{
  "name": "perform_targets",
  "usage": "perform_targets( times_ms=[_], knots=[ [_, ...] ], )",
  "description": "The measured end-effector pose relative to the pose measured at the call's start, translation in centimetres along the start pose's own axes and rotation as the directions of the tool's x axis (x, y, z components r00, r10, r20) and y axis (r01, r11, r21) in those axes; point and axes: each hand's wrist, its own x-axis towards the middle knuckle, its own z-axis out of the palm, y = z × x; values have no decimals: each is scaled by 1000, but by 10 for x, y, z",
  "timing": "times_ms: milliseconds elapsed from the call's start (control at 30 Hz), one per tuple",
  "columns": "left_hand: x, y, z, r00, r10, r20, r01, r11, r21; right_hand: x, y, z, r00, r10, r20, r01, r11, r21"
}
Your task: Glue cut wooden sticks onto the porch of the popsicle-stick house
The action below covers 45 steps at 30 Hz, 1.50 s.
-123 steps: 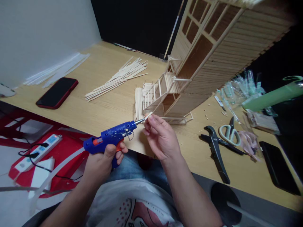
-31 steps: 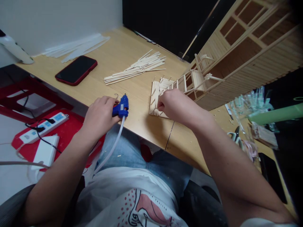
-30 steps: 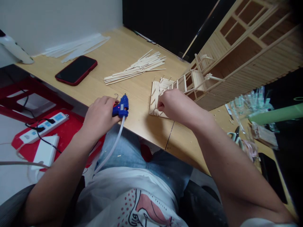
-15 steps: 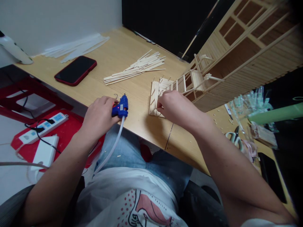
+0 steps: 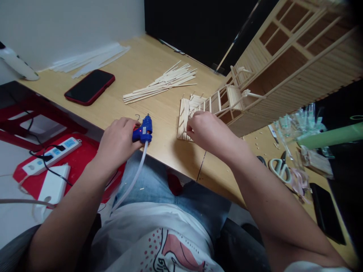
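Head view: left hand (image 5: 120, 138) clamps the gun (image 5: 145, 130) at the near edge of the table (image 5: 163, 132), nozzle (image 5: 148, 115) far, presumably keeping it clear; right hand (image 5: 202, 126) bends over the base (image 5: 184, 117), left of the house (image 5: 286, 75), probably for precision; can't tell if it's pinching anything.

By the tabletop's (image 5: 167, 124) front edge, the glue gun (image 5: 144, 131) was blue and a phone (image 5: 89, 87) black, rimmed red. The shirt (image 5: 159, 236) was white, dotted pink; the dim right-edge tube (image 5: 330, 135) seemed pale green.

A pale wall (image 5: 85, 26) and black panel (image 5: 190, 26) border the light wooden table (image 5: 166, 113)
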Motion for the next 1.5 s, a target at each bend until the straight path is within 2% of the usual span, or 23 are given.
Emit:
perform_targets(
  times_ms=[400,533,633,700,767,867,967,1067,1167,1300,1500],
  knots=[
    [-1,0,-1,999,32,-22,-32,999,2,2,0,4,999,-15,-29,14,1000,-19],
    [-4,-2,-10,998,54,39,-54,998,13,-3,-2,3,998,6,-57,-6,1000,-1],
    [-8,-9,-20,992,85,97,-89,995,35,-15,1,5,993,48,-110,-40,997,73],
    [-12,-13,-29,991,91,97,-101,989,106,-26,5,9,981,84,-177,-56,986,156],
    [-15,-13,-38,995,83,51,-92,975,200,-38,10,15,961,122,-250,-60,969,241],
    [-13,5,-52,989,123,-87,-107,979,173,-52,15,28,916,213,-341,-89,934,346],
    [-3,45,-56,959,209,-193,-216,976,-13,-59,15,42,862,297,-411,-103,896,431],
    [15,86,-43,934,323,-152,-337,939,-74,-59,12,53,824,339,-454,-87,867,491],
    [33,112,-25,939,335,-83,-337,942,-10,-56,7,62,821,359,-445,-88,848,522],
    [47,126,-11,936,349,-52,-342,933,115,-51,3,69,841,365,-398,-106,834,541],
    [51,131,-5,926,374,-48,-358,912,202,-47,0,71,856,370,-362,-135,835,534]
  ],
)
